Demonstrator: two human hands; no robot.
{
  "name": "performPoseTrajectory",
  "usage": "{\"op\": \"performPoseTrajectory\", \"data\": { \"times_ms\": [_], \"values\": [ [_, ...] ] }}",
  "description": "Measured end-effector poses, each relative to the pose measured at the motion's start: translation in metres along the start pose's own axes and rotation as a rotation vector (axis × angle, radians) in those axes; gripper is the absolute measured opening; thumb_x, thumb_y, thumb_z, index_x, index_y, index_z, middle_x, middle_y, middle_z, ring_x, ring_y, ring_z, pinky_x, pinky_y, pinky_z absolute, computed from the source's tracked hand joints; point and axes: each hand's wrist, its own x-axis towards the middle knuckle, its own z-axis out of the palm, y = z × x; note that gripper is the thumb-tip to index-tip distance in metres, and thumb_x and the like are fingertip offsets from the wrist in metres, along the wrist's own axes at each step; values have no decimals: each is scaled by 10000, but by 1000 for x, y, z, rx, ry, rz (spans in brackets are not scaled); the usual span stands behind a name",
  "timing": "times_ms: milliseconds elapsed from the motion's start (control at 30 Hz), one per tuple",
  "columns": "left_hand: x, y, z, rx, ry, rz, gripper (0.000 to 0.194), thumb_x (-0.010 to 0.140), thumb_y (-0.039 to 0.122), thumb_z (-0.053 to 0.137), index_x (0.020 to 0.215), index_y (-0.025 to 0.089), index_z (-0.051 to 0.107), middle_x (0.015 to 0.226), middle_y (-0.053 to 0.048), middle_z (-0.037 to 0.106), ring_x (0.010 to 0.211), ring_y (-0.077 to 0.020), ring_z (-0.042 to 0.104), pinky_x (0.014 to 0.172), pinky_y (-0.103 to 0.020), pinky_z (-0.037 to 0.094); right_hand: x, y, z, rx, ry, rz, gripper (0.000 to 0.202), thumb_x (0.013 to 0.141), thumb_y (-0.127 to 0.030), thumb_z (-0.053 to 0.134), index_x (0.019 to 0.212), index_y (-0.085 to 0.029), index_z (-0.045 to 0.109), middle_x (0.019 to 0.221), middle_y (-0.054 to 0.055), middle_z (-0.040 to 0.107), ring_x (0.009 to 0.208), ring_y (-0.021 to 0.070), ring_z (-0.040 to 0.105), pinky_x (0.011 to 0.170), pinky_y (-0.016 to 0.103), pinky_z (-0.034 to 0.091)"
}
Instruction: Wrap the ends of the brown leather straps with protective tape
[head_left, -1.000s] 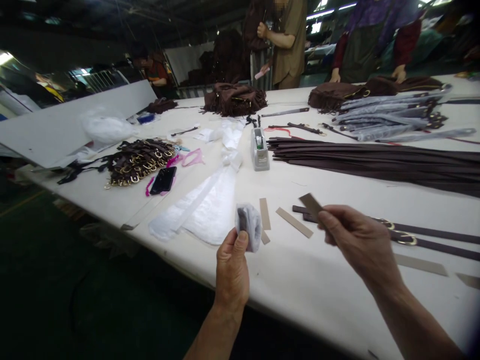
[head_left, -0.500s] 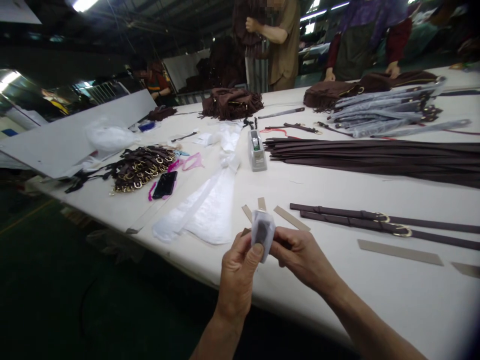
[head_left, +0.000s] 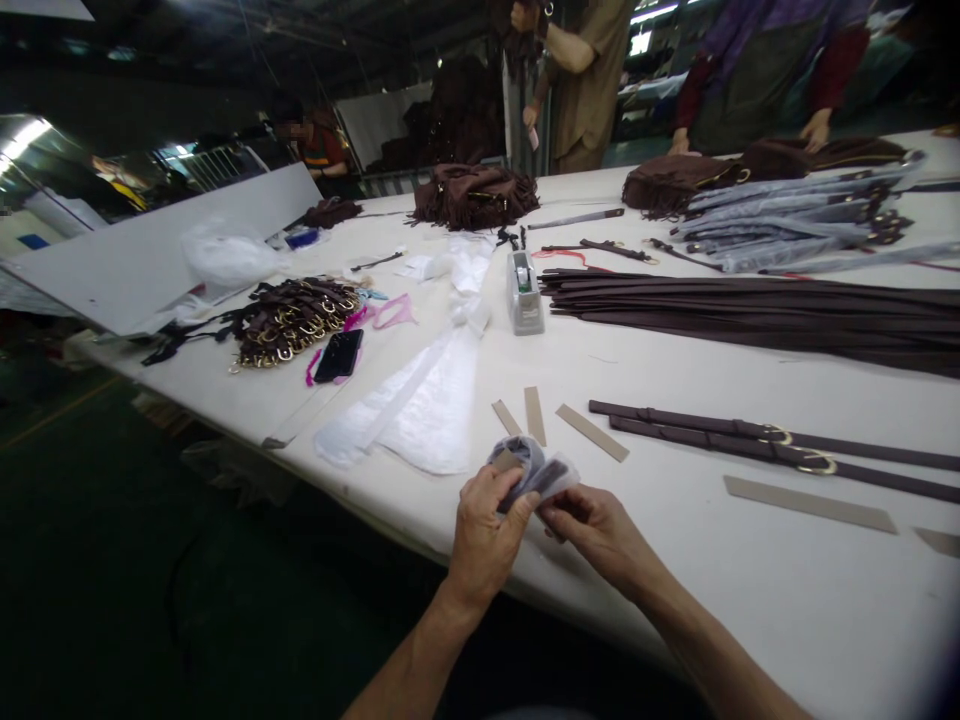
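Note:
Near the table's front edge, my left hand grips a rolled dark strap in clear plastic, fingers round the coil and thumb in front. A beige strip shows at the coil's opening. My right hand pinches the strap's wrapped loose end low on the right; its fingertips are partly hidden. Just beyond lie several beige strips. To the right, two dark brown straps with gold buckles lie side by side, a longer beige strip in front of them.
A tape dispenser stands mid-table beside white plastic sheeting. Long brown straps and plastic-wrapped straps lie on the right. Buckled short straps and a phone are left. Brown fringed bags and other people are behind.
The wrapped strap has turned, so its coiled side now shows. My right hand has moved slightly down and right with the loose end. A person behind has lowered one hand.

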Motion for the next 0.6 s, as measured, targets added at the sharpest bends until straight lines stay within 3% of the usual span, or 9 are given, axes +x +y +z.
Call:
{"op": "performPoseTrajectory", "data": {
  "times_ms": [67,167,367,467,600],
  "values": [
    [-1,-8,4,25,26,4,233,834,279,538,1002,138,615,904,-88,594,897,-218,553,813,-361,440,-3,5,0,-76,-41,-79,240,776,-102,447,938,-173,608,822,25,629,752,153,578,690,263,470],
    [-2,-17,12,81,72,11,199,814,248,565,972,140,620,905,-86,615,899,-221,551,813,-374,437,-8,18,-1,-248,-94,-311,510,714,-6,402,1171,-199,522,1107,68,588,1020,184,550,893,324,444],
    [1,-17,18,295,20,81,192,799,288,594,974,214,623,981,-42,652,948,-252,513,831,-440,370,-2,36,-6,-724,76,-734,315,869,-91,416,1138,-171,558,917,99,642,824,183,609,690,283,522],
    [4,-18,14,326,-64,144,207,821,303,561,1000,216,617,1028,-42,646,939,-248,505,791,-411,383,3,35,-8,-806,89,-819,292,881,-107,419,1126,-154,570,1071,135,621,840,185,624,697,271,530],
    [7,-23,11,356,-151,204,184,835,276,528,972,198,623,988,-56,643,910,-249,501,761,-393,402,8,37,-13,-814,-8,-834,289,910,-106,347,1095,-142,567,1239,164,545,936,172,633,733,237,543]
  ]
}}
